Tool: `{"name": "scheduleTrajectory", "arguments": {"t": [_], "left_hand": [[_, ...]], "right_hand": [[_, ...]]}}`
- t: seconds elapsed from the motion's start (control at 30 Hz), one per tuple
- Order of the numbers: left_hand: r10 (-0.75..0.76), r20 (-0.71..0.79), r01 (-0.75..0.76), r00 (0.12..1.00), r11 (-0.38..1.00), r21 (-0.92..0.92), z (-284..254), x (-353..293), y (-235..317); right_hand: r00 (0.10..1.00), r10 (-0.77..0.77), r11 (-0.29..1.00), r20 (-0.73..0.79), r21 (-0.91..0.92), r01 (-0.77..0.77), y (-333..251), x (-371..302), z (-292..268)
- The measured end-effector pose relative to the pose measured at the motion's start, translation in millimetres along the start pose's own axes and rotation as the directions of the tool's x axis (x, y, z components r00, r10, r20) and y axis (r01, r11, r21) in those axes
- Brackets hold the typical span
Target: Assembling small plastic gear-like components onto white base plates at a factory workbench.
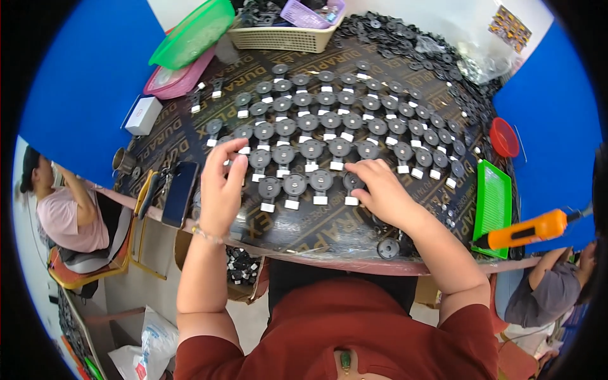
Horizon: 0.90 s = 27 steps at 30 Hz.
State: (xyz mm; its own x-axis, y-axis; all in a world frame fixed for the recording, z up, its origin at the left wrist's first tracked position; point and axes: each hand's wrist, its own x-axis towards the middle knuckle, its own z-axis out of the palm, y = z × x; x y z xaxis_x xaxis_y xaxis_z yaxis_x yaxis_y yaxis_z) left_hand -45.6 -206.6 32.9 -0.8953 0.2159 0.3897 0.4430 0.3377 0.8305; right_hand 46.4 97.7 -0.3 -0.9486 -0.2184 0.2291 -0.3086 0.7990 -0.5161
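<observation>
Dark, gold-patterned counter (pixel 297 233). Across it, black plastic discs (pixel 311 149) in rows, white tabs (pixel 320 200) nearward, probably for uniform handling. At rows' left edge, left hand (pixel 221 183), fingers apart. About nearest row's rightmost disc (pixel 349 182), right hand (pixel 387 195), perhaps for steadying; pinching or not, cannot tell.

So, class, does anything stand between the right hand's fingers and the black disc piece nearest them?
Nothing visible does: the right hand has its fingers right at the edge of the black disc piece.

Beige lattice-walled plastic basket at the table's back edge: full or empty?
Not empty: dark parts and a small purple plastic basket show inside the beige basket; fill depth, cannot tell.
</observation>
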Motion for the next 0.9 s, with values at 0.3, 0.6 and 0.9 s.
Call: {"name": "scheduleTrajectory", "arguments": {"t": [0.3,0.6,0.9], "left_hand": [[-0.035,-0.237,0.164,0.971,0.817,0.552,-88,163,-154],[-0.246,-0.388,0.425,0.888,0.758,0.494,-107,227,-269],[-0.136,0.155,0.202,0.978,0.795,-0.572,-11,164,-27]], "right_hand": [[0.981,0.033,0.995,-0.191,-0.082,-0.05,-21,-14,-36],[0.806,0.358,0.893,-0.471,-0.079,-0.443,21,-91,-92],[0.833,0.424,0.732,-0.354,-0.408,-0.546,47,-133,-86]]}}
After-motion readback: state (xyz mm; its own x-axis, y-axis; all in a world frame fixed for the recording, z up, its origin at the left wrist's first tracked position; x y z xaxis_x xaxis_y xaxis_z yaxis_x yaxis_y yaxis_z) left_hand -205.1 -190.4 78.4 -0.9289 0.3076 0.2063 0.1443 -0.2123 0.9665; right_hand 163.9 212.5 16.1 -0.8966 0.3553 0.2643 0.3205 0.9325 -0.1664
